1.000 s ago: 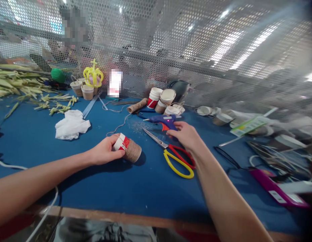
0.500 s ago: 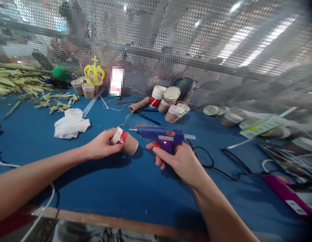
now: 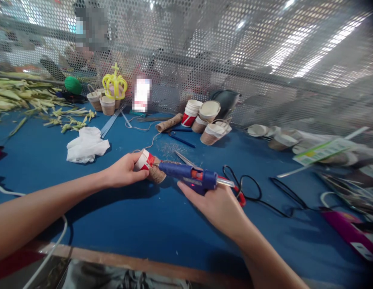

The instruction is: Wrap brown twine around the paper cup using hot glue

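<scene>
Blue tabletop (image 3: 162, 224), perforated metal screen (image 3: 264, 60)

left hand (image 3: 124, 170): fingers curled, gripping | right hand (image 3: 218, 204): apparently closed, palm up

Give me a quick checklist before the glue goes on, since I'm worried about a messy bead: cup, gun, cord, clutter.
1. Twine-wrapped cup steadied on its side by the left hand: ok.
2. Glue gun in the right hand, grip closed: ok.
3. Nozzle at the cup's twine: ok; actual contact: cannot tell.
4. Gun's red light on: ok.
5. Black cord free of the cup: ok.
6. Scissors lying right behind the gun: not ok, crowded.
</scene>
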